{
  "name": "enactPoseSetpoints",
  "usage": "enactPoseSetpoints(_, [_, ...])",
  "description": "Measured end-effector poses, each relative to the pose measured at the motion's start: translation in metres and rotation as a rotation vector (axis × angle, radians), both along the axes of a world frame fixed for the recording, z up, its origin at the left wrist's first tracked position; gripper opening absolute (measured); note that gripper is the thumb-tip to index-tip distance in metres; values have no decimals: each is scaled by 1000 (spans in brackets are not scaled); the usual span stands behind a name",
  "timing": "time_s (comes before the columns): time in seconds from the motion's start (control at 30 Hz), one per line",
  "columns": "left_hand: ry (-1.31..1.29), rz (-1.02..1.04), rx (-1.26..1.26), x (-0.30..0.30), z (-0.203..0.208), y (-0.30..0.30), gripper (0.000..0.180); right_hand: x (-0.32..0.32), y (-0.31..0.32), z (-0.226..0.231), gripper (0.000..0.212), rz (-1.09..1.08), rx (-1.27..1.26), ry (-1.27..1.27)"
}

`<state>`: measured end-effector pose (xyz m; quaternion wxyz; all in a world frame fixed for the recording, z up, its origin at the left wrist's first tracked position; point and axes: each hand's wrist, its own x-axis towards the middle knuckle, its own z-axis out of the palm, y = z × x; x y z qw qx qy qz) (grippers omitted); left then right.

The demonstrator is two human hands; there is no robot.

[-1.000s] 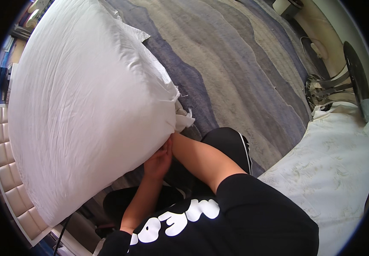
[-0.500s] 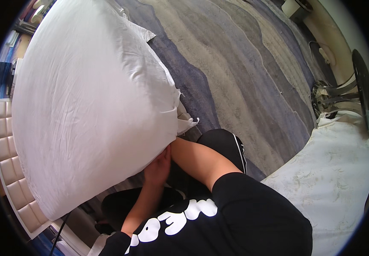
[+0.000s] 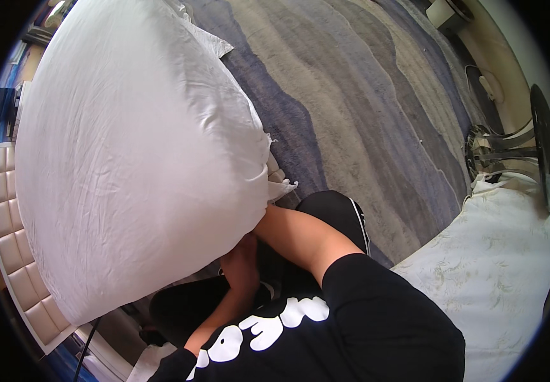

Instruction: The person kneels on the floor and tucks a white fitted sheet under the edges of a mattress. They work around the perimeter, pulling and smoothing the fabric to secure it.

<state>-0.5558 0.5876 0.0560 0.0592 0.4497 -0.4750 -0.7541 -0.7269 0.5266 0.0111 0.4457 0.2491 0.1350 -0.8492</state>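
Observation:
A white fitted sheet [image 3: 128, 159] covers a mattress that fills the left half of the view, its surface wrinkled toward the right side. At the mattress's near corner, my left hand [image 3: 242, 253] reaches up under the lower edge of the sheet; its fingers are hidden there. My right forearm [image 3: 307, 239] runs in from the right and passes beneath the same corner, so the right hand is wholly covered. Just beyond, a loose flap of the sheet's edge [image 3: 282, 188] hangs out beside the bed's side.
A tufted cream headboard [image 3: 23, 254] borders the bed on the left. Striped grey and blue carpet [image 3: 364, 127] spreads on the right. White patterned fabric [image 3: 479, 274] lies at lower right, near a dark round-topped stand [image 3: 542, 146]. My bent knee [image 3: 332, 213] is beside the corner.
My left hand has slid slightly down and right, and more of its fingers are now tucked out of sight under the sheet. The right arm has barely shifted.

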Motion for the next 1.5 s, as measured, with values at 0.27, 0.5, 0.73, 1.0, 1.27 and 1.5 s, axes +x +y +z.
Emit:
enactPoseSetpoints(0.27, [3,-862,-728,-22,-70,9,40,4,3,-2,54,-5,-8,20])
enactPoseSetpoints(0.5, [-12,-998,-751,-72,-88,-21,41,12,5,-5,54,-14,-14,37])
enactPoseSetpoints(0.73, [-51,-975,-868,-75,-89,-12,41,18,12,-5,54,-23,-10,46])
enactPoseSetpoints(1.0, [-267,-700,-1066,-62,-83,-79,42,22,8,0,53,-5,-1,82])
enactPoseSetpoints(1.27, [-478,-498,-1167,-25,-75,-136,43,24,-2,1,53,25,-6,94])
enactPoseSetpoints(1.5, [-570,-464,-1222,-2,-74,-151,43,18,-5,3,52,32,-18,97])
